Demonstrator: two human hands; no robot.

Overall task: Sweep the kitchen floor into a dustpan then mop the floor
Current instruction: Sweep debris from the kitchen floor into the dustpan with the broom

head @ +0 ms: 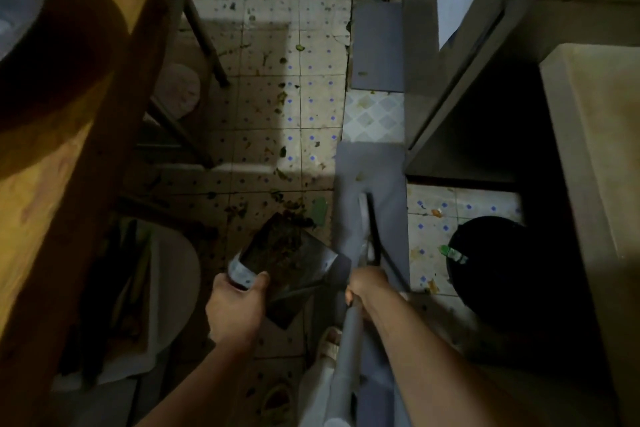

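Note:
A dark metal dustpan point(294, 253) is tilted low over the tiled floor point(311, 107) and holds brownish-green scraps. My left hand point(237, 305) grips its rear edge. More scraps point(294, 206) lie on the tiles just in front of the pan's lip, and further bits are scattered up the floor. My right hand point(365, 286) grips the grey pole of a long-handled cleaning tool point(346, 357). The pole runs forward over a grey flat panel point(370, 170) to the right of the pan. The tool's head is hard to make out in the dim light.
A wooden table point(69, 149) fills the left side, with metal frame legs point(194, 21) and a white basin point(173, 288) beside it. A black bucket point(491, 263) stands at the right under a dark counter point(467, 97). My sandalled foot point(330, 343) is between my arms.

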